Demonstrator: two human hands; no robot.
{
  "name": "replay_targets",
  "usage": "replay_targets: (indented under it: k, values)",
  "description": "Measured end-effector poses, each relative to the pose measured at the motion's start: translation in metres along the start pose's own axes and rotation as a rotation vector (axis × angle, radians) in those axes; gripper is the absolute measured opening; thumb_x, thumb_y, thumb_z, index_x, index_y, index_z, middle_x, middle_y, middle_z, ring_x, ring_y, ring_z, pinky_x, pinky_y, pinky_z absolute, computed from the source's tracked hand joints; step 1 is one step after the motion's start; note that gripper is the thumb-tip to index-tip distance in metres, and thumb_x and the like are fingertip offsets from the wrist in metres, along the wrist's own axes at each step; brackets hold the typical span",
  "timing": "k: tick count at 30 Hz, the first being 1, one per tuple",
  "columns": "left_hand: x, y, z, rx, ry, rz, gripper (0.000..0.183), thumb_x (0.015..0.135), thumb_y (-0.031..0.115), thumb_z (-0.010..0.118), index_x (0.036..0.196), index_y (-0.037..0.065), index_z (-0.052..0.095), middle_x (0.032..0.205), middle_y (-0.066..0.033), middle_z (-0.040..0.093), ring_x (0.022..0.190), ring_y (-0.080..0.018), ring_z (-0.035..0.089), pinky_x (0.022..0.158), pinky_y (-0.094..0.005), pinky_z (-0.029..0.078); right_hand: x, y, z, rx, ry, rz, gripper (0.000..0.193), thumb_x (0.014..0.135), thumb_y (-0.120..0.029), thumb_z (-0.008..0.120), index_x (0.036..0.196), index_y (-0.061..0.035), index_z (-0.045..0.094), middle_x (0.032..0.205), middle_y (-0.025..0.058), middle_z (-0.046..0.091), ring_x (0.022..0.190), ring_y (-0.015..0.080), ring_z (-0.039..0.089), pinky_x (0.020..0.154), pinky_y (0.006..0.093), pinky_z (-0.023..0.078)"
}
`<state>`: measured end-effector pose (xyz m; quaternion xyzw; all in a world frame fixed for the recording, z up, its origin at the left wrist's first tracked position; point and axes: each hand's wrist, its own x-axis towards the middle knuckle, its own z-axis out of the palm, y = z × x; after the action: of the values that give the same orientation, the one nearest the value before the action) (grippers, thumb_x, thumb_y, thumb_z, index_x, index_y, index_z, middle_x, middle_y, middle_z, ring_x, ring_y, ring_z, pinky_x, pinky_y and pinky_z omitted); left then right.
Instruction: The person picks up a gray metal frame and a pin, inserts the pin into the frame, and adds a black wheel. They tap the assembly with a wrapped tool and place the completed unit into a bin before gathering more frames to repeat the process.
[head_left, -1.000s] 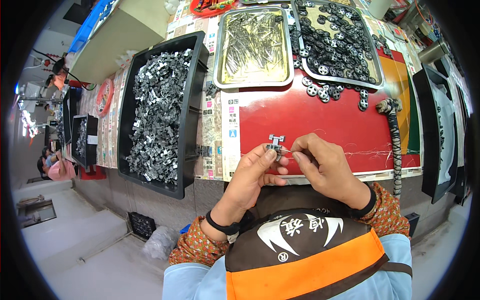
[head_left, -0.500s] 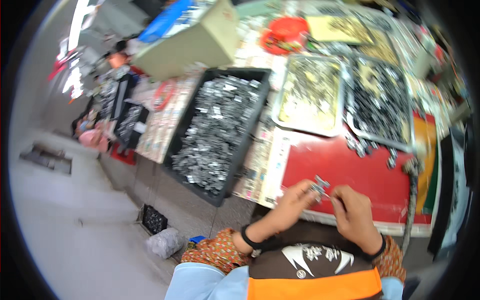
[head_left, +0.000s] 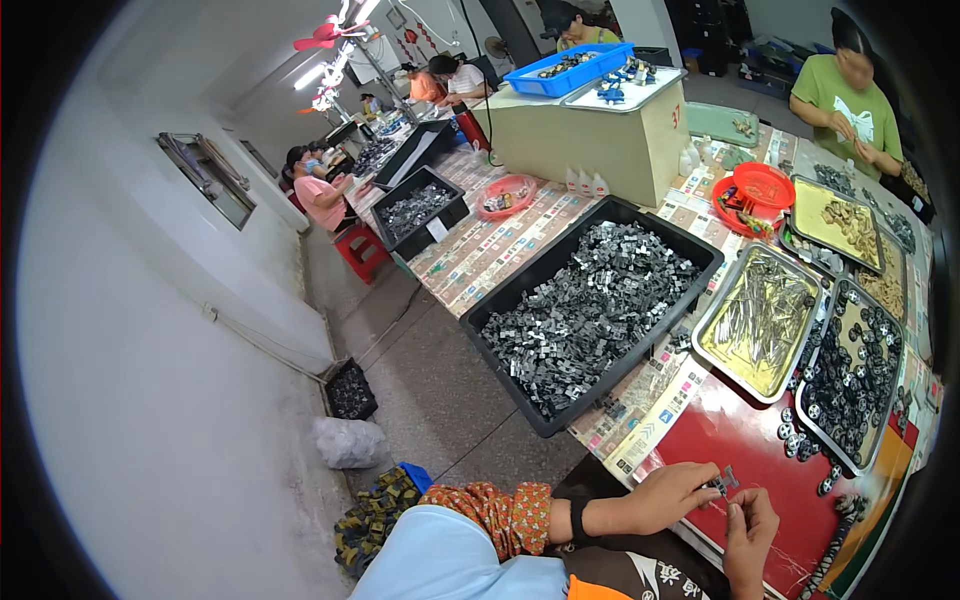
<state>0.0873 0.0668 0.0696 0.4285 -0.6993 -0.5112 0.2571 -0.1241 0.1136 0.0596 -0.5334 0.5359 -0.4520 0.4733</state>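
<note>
Over the near edge of a red board [head_left: 700, 425], my two hands are close together at the lower right. My left hand [head_left: 665, 500] pinches a small grey plastic part [head_left: 721, 482], apparently a toy chassis piece with crossbars. Just beside it my right hand [head_left: 752, 530] has thumb and forefinger pressed together near the part's lower end. Whatever lies between those right fingertips is too small to make out. Beyond the board stand a metal tray [head_left: 697, 342] of thin metal rods and another tray with black toy wheels [head_left: 855, 385], several spilled onto the board.
A big black bin [head_left: 500, 375] heaped with grey parts stands left of the trays. Behind are red baskets [head_left: 763, 185], a beige box-like stand [head_left: 570, 140] and a blue tray [head_left: 570, 70]. A wrapped rod [head_left: 835, 540] lies at right. Several people sit at the tables.
My view has swung left and up, so hands and bins appear farther right and more of the room shows. Both hands stay together, the grey part still in the left one.
</note>
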Motion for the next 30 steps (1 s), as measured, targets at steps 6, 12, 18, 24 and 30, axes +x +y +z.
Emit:
replay_targets:
  k: [6, 12, 18, 24, 30]
  values:
    - [0.0, -0.003, 0.007, 0.065, -0.076, 0.025, 0.022, 0.106, 0.024, 0.059, 0.106, 0.003, 0.052, 0.091, -0.0165, 0.06, 0.095, -0.0409, 0.062, 0.081, -0.0497, 0.047, -0.002, 0.013, -0.004, 0.161, -0.038, 0.043, 0.013, 0.101, -0.011, 0.066, 0.095, -0.005, 0.056, 0.071, -0.0041, 0.053, 0.055, 0.0005, 0.043, 0.046, 0.0201, 0.031]
    - [-0.002, -0.006, 0.007, 0.137, -0.03, 0.112, 0.022, 0.107, 0.025, 0.058, 0.107, 0.004, 0.05, 0.089, -0.0165, 0.059, 0.091, -0.0406, 0.062, 0.078, -0.0487, 0.046, -0.005, -0.001, -0.003, 0.211, -0.06, 0.175, 0.016, 0.102, -0.015, 0.067, 0.098, -0.0039, 0.056, 0.068, 0.0015, 0.06, 0.048, 0.0059, 0.053, 0.042, 0.0205, 0.039]
    - [0.001, 0.004, 0.008, -0.115, -0.09, -0.021, 0.025, 0.11, 0.029, 0.056, 0.109, 0.004, 0.05, 0.086, -0.0147, 0.061, 0.083, -0.0339, 0.066, 0.074, -0.0444, 0.048, -0.009, -0.002, -0.011, 0.295, -0.003, 0.22, 0.019, 0.102, -0.018, 0.066, 0.099, -0.0019, 0.057, 0.063, 0.0047, 0.061, 0.046, 0.0095, 0.057, 0.04, 0.0219, 0.044]
    - [0.001, 0.003, 0.012, -0.172, -0.103, -0.047, 0.025, 0.111, 0.031, 0.054, 0.115, 0.006, 0.053, 0.085, -0.0137, 0.062, 0.082, -0.0315, 0.068, 0.074, -0.0432, 0.049, -0.013, 0.0, -0.016, 0.267, -0.016, 0.266, 0.018, 0.101, -0.018, 0.065, 0.097, -0.0018, 0.058, 0.063, 0.0063, 0.063, 0.045, 0.0099, 0.057, 0.039, 0.0214, 0.043]
    - [0.001, -0.001, 0.013, 0.04, -0.059, 0.032, 0.028, 0.11, 0.033, 0.055, 0.116, 0.005, 0.054, 0.09, -0.0159, 0.062, 0.089, -0.0363, 0.066, 0.078, -0.0451, 0.049, -0.012, -0.009, -0.015, 0.346, -0.051, 0.292, 0.018, 0.101, -0.018, 0.065, 0.096, -0.0024, 0.058, 0.062, 0.0037, 0.062, 0.045, 0.0079, 0.056, 0.039, 0.0207, 0.042]
